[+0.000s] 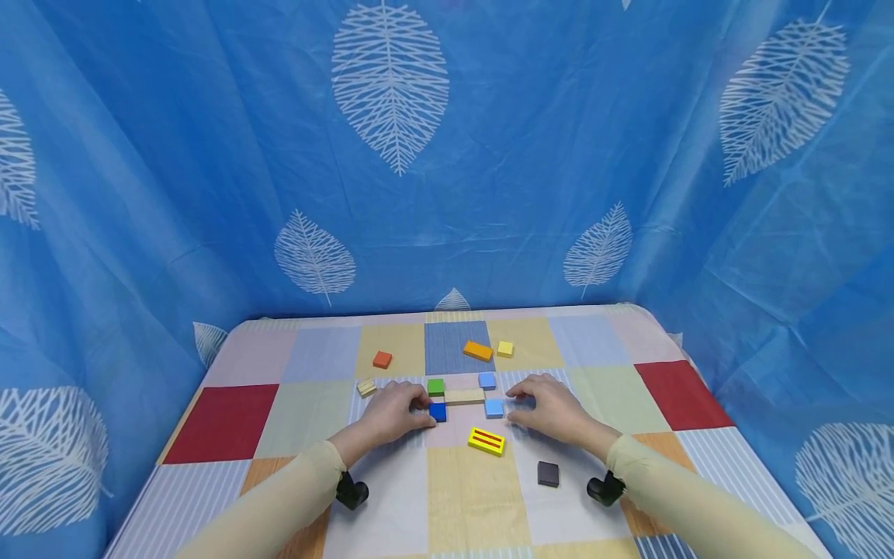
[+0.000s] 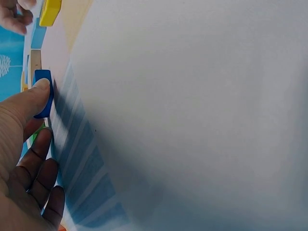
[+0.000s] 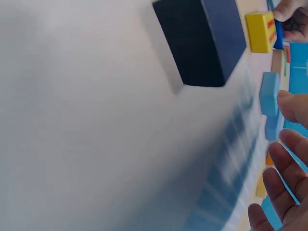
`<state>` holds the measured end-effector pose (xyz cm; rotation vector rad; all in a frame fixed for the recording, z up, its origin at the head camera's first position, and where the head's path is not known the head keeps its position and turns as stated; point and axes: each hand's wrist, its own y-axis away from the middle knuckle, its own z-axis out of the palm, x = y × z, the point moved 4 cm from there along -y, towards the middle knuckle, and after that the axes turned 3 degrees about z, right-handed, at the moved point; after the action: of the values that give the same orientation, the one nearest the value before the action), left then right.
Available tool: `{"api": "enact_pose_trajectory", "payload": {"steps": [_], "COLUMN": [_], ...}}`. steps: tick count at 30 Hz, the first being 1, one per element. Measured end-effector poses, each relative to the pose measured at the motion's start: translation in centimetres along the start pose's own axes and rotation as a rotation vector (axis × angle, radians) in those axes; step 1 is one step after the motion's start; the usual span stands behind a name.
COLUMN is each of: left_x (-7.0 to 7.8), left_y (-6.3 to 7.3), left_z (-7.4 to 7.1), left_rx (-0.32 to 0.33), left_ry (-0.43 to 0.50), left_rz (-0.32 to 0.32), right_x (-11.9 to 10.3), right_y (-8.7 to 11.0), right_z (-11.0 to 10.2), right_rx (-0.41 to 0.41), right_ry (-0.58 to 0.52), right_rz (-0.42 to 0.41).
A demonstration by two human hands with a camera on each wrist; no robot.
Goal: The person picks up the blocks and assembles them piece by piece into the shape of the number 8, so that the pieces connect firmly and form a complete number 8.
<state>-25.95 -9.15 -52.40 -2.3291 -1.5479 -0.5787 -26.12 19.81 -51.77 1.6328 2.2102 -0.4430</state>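
In the head view my left hand (image 1: 394, 409) is at the left of a small group of blocks. Its thumb touches a dark blue block (image 2: 43, 94), and the index fingertip is beside a green block (image 1: 436, 387). A long plain wooden block (image 1: 464, 397) lies between the left pair and two light blue blocks, the far one (image 1: 486, 380) and the near one (image 1: 493, 408). To the right of these, my right hand (image 1: 552, 407) rests with fingers spread and nothing gripped. Its thumb is close to the near light blue block; whether they touch, I cannot tell.
Nearer me lie a yellow block with red stripes (image 1: 486, 441) and a black block (image 1: 548, 473). Farther back are an orange block (image 1: 478, 351), a yellow block (image 1: 505, 349) and a red block (image 1: 382, 359). A pale wooden block (image 1: 366, 387) sits behind my left hand.
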Motion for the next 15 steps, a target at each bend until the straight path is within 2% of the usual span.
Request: {"api": "enact_pose_trajectory", "payload": {"steps": [4, 8, 12, 15], "left_x": [0.1, 0.1, 0.1, 0.2], "left_y": [0.0, 0.1, 0.1, 0.1], "left_z": [0.0, 0.0, 0.0, -0.1], "left_rx": [0.0, 0.001, 0.002, 0.0], "left_ry": [-0.003, -0.004, -0.003, -0.003], "left_rz": [0.001, 0.013, 0.025, 0.021], "right_x": [0.3, 0.7, 1.2, 1.5], "right_y": [1.4, 2.9, 4.5, 5.7], "right_z": [-1.3, -2.4, -3.1, -3.2], "right_rx": [0.028, 0.031, 0.001, -0.042], "right_ry": [0.012, 0.024, 0.048, 0.077], "right_rz": [-0.033, -0.023, -0.016, -0.059]}}
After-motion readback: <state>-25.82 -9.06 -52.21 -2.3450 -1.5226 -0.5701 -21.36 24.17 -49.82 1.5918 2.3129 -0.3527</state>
